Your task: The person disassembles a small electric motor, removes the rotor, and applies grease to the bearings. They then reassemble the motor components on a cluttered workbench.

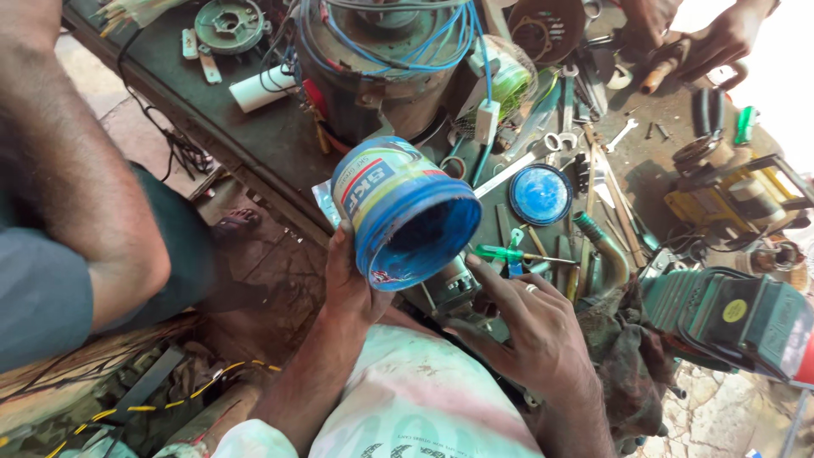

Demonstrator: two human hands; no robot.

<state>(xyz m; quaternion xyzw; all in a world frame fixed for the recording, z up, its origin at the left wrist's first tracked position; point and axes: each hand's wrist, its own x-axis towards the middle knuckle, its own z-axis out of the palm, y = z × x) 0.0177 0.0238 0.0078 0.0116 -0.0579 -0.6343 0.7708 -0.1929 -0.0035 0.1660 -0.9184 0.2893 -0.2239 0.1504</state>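
The left hand point(352, 284) grips a round blue plastic tub point(405, 212) with a printed label, tilted on its side so the open, blue-smeared mouth faces the camera, held above the edge of the cluttered dark surface point(254, 136). The right hand point(530, 326), wearing a ring, rests with fingers loosely spread over a small grey metal motor part point(454, 284), holding nothing. The tub's round blue lid point(540, 194) lies on the surface nearby, beside a green-handled screwdriver point(509, 253)

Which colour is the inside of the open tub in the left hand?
Blue: the tub is smeared blue inside, seen best in the head view.
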